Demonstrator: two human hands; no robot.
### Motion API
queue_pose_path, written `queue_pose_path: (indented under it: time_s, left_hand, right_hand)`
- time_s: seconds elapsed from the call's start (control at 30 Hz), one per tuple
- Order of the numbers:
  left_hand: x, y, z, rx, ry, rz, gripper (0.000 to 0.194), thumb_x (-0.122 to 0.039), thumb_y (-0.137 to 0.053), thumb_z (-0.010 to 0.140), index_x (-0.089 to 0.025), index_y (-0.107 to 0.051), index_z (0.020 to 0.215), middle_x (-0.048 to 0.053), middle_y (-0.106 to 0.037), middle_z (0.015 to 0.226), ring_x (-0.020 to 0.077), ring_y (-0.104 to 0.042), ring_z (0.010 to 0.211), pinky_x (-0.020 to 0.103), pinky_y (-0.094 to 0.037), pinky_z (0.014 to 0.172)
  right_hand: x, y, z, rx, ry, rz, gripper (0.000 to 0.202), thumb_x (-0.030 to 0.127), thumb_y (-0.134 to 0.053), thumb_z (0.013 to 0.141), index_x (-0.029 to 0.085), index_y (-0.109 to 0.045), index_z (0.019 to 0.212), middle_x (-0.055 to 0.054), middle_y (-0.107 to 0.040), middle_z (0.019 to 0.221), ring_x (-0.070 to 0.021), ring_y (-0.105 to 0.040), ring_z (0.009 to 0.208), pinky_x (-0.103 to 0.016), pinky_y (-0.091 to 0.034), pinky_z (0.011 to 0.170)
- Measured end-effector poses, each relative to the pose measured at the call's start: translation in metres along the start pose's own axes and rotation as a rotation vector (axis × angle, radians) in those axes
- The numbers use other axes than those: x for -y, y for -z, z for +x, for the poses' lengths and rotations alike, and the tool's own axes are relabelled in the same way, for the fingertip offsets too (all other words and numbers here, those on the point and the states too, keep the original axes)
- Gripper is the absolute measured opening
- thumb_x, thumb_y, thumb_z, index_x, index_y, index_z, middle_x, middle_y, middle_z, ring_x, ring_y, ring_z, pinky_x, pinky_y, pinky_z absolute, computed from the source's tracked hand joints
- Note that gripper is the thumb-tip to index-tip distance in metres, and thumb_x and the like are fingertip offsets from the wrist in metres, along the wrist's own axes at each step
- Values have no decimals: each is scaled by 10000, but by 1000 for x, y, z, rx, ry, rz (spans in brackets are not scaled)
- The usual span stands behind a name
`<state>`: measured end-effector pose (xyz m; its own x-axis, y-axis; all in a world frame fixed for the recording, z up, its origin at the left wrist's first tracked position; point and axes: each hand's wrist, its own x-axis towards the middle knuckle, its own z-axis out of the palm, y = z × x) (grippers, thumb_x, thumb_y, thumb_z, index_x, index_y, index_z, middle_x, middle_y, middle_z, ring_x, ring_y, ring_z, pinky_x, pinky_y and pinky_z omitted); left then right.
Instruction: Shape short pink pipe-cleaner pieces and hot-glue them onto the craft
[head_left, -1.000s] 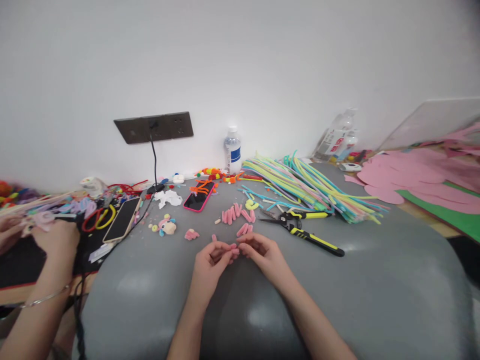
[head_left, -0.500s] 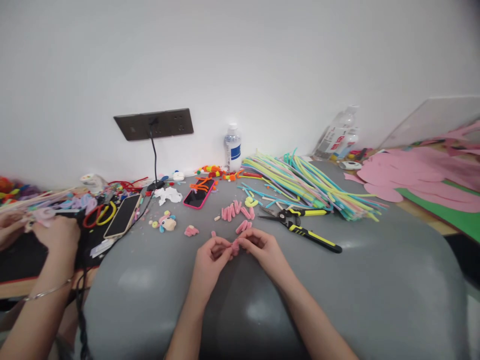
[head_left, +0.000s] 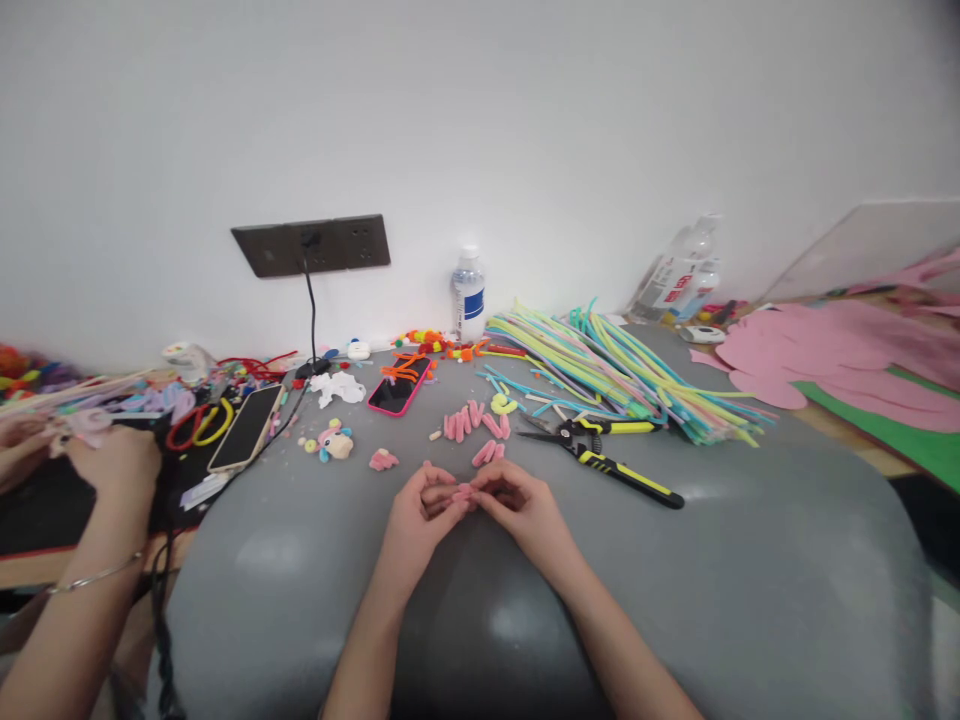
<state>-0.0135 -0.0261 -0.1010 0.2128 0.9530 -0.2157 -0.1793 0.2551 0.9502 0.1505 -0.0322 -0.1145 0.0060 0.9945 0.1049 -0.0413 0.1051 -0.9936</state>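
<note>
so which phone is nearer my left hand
The pink-cased phone, with orange strips across it, is nearer your left hand; the pale-cased phone lies farther off, to the left.

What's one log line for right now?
left hand: pinching pink piece | right hand: pinching same piece | cutters: lying on table

gray bench (head_left: 712, 580), rounded corner | pink fuzzy pieces (head_left: 460, 427) mid-bench | black-yellow cutters (head_left: 628, 480) just right of them, handles spread | pastel pipe-cleaner bundle (head_left: 592, 365) behind cutters | pink-cased phone (head_left: 391, 397) | crumpled white tissue (head_left: 337, 388) | labeled bottle (head_left: 471, 302)
</note>
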Motion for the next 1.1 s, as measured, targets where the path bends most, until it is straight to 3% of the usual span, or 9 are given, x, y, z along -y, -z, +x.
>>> queue_pose_path:
  time_s: [0.27, 0.6, 0.8, 0.93, 1.1]
  left_hand:
    - [-4, 5, 1, 115, 91, 10, 620, -295, -878, 651, -203, -490, 1125, 88, -818, 908, 249, -767, 965, 398, -521, 982]
    - [-5, 4, 0, 65, 78, -10, 500, -307, -893, 637, -189, -569, 1000, 114, -813, 940, 282, -754, 1015, 406, -539, 979]
    - [-4, 3, 1, 37, 80, 18, 462, -327, -901, 614, -166, -647, 965, 101, -813, 889, 261, -770, 923, 371, -569, 907]
    - [-3, 4, 1, 39, 71, 47, 427, -388, -859, 675, -142, -725, 997, 113, -811, 897, 243, -766, 876, 325, -586, 809]
    - [-4, 5, 0, 64, 62, 63, 348, -387, -838, 706, -139, -757, 936, 114, -808, 886, 230, -763, 875, 300, -583, 793]
  right_hand:
    - [-5, -2, -2, -15, -62, 29, 369, 533, -808, 711, 186, -687, 754, -33, -690, 734, -183, -675, 663, -300, -565, 646]
    - [-2, 5, 2, 31, -64, 24, 324, 498, -811, 708, 193, -710, 750, -27, -697, 718, -183, -681, 678, -296, -562, 653]
    - [-4, 1, -1, 6, -33, -29, 263, 448, -793, 745, 196, -716, 751, -34, -689, 748, -189, -672, 694, -294, -554, 644]
    - [-3, 1, -1, 20, -11, -53, 257, 453, -769, 772, 198, -738, 757, -46, -675, 787, -190, -668, 697, -303, -551, 647]
    - [0, 4, 2, 65, -41, -71, 271, 469, -758, 788, 199, -752, 778, -52, -696, 780, -196, -666, 698, -319, -552, 667]
